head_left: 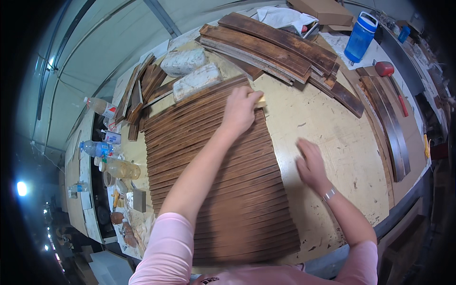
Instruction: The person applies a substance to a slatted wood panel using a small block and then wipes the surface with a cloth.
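Dark brown wooden slats point(209, 166) lie side by side in a long overlapping row on the pale tabletop. My left hand point(239, 111) reaches across them to the far right corner of the row. Its fingers are closed on a small yellow block point(261, 101), mostly covered by the hand; whether it is sponge or another material I cannot tell. To the right of the slats, my right hand point(311, 165) hovers over or rests on the bare tabletop, thumb and fingers apart, with nothing visible in it. A light band circles my right wrist.
Two white wrapped blocks point(197, 85) sit at the row's far end. Loose boards point(266, 47) are piled behind. On the right are a blue bottle point(361, 39), a red-headed mallet point(384, 69) and curved slats point(387, 123). Several plastic bottles point(118, 167) line the left edge.
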Motion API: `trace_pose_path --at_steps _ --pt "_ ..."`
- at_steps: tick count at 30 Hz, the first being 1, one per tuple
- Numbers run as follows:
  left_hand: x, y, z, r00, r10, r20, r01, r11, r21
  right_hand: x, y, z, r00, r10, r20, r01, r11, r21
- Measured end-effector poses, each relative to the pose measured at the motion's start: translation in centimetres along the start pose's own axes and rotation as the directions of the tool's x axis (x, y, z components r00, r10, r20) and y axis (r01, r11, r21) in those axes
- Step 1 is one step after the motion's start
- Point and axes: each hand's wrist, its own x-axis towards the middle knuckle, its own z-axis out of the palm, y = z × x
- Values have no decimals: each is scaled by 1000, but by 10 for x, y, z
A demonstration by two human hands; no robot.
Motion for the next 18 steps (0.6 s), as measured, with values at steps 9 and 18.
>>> trace_pose_path --at_steps 9,18 --pt "-6 -45 -15 997 -31 -75 52 953 297 129 14 84 999 -37 16 39 984 -175" --pt "5 -34 -3 997 -74 28 61 943 328 132 9 93 999 -3 53 16 971 -238"
